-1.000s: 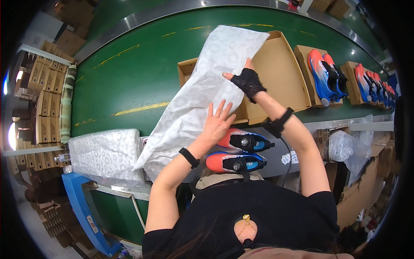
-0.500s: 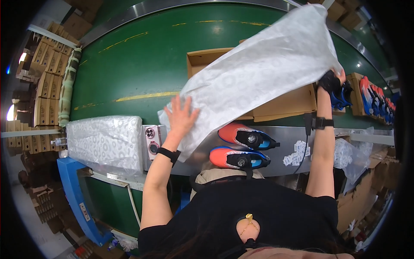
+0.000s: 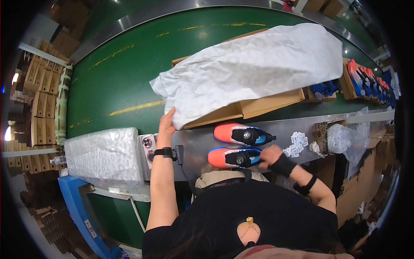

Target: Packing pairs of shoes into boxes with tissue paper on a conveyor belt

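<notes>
Head view, looking straight down at the packing bench. The left hand (image 3: 166, 123) is up at the near-left corner of a big sheet of white tissue paper (image 3: 254, 69), fingers flat and pinching that edge, so the grip is narrow and holding the paper. The sheet is spread wide across an open cardboard shoe box (image 3: 258, 103) that sits on the green conveyor belt (image 3: 112, 82), covering nearly all of it; only the box's front wall and a back-left corner peek out from under the paper.

Down on the metal ledge (image 3: 194, 149) just in front of the box lie two sneakers, orange-red at the toe and blue at the heel, toes pointing left. The far sneaker (image 3: 241, 134) lies free. The right hand (image 3: 271, 154), in a black fingerless glove, is on the heel end of the near sneaker (image 3: 233, 157); the fingers curl onto it, but whether they are clamped around it I cannot tell from here.

Just right of the shoes, small white packets (image 3: 296, 144) are scattered on the ledge, and a clear plastic bag (image 3: 349, 138) bulges beyond them. To the left, a stack of patterned tissue sheets (image 3: 103, 155) rests on the ledge, well apart from the left hand. Further right along the belt, more boxes with sneakers (image 3: 366, 80) line up.
</notes>
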Available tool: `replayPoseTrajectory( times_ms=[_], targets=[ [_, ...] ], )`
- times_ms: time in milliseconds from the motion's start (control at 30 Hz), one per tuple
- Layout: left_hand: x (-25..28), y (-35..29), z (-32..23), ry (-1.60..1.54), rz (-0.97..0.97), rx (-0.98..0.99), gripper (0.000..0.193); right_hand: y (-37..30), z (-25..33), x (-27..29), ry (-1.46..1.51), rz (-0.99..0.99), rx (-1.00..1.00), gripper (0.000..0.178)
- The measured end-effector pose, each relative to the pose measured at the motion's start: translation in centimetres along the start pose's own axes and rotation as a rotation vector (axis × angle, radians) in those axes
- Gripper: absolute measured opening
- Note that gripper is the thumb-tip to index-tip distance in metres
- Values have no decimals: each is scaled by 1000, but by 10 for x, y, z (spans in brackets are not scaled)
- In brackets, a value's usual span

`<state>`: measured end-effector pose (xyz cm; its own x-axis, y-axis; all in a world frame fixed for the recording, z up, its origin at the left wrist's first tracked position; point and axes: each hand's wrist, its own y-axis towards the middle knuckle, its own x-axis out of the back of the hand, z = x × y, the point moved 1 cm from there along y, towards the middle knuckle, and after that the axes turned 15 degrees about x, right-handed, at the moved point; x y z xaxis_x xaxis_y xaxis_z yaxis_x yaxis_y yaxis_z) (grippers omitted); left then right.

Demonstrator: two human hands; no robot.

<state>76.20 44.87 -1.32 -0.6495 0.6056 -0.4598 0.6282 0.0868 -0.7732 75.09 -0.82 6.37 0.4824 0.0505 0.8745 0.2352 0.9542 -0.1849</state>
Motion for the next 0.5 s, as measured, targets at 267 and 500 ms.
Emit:
replayPoseTrajectory(
  times_ms=[267, 500],
  targets=[
    [18, -26, -7, 97, -70, -144, 38, 65, 50, 46, -123, -149, 294, 21],
    [78, -62, -54, 276, -266, -287, 40, 178, 29, 173, 531, -524, -80, 30]
  ],
)
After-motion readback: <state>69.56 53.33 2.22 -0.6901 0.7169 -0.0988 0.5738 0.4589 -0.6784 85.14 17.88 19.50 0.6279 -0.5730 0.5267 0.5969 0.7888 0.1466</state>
